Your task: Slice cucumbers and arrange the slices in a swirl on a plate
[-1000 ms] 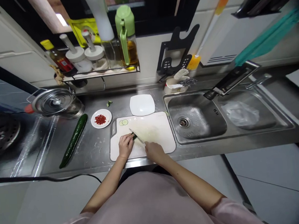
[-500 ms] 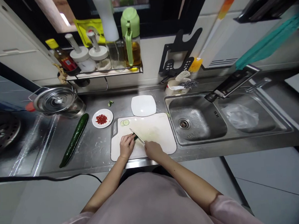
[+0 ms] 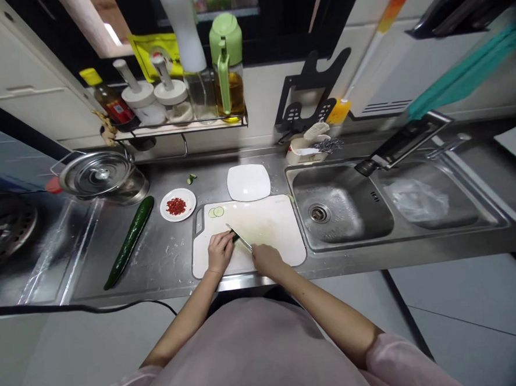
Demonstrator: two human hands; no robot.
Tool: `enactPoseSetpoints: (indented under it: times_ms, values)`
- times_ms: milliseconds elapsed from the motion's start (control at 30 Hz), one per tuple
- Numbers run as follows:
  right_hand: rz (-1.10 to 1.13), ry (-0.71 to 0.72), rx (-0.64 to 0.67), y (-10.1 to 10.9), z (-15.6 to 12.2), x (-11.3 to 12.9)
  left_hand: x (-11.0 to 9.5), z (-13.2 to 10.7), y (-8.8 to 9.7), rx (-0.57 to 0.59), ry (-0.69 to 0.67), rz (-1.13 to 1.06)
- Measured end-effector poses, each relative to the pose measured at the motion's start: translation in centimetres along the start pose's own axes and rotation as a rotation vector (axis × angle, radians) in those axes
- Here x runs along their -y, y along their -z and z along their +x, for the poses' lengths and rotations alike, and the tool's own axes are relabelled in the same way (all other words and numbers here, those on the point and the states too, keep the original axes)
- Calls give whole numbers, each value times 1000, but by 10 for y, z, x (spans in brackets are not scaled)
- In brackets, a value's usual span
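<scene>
My right hand (image 3: 267, 259) is closed round the handle of a kitchen knife (image 3: 240, 237), its blade slanting up and left over the white cutting board (image 3: 281, 220). Against the blade's left side, my left hand (image 3: 220, 251) presses a short dark green piece of cucumber (image 3: 235, 236) onto the board; my fingers hide most of it. Two pale cucumber slices (image 3: 216, 212) lie overlapping near the board's upper left corner. A whole cucumber (image 3: 130, 241) rests on the steel counter, left of the board.
Behind the board is a white square plate (image 3: 248, 182). A small plate (image 3: 166, 215) holds chopped red pieces. Green scraps (image 3: 191, 178) lie nearby. A lidded steel pot (image 3: 126, 186) stands at left, the sink (image 3: 346, 211) at right. Above hangs a condiment rack (image 3: 184, 126).
Both hands, the knife and the cucumber piece keep nearly the same places on the board. The whole view has shifted very slightly.
</scene>
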State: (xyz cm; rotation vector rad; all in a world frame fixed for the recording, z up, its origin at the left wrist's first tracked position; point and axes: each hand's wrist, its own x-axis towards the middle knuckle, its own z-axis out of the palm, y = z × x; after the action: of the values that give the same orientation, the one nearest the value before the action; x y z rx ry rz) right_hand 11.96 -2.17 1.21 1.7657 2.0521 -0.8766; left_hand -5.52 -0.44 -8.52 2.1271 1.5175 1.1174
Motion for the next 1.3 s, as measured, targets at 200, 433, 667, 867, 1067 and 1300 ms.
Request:
enactPoseSetpoints:
  times_ms: [200, 433, 667, 867, 1067, 1300]
  values:
    - [13, 8, 4, -2, 5, 0, 0, 0, 0, 21, 25, 7]
    - [39, -15, -38, -2, 4, -4, -6, 3, 3, 6, 27, -5]
    - [-7, -57, -164, 7, -13, -11, -15, 2, 8, -4, 165, -70]
    - [-55, -76, -278, 11, -29, -17, -17, 3, 15, -187, 295, -51]
    - [-176, -28, -230, 15, -35, -31, -30, 32, 20, -54, 149, 62]
    - [-229, 60, -232, 19, -39, -46, -45, 57, 10, 235, 60, 153]
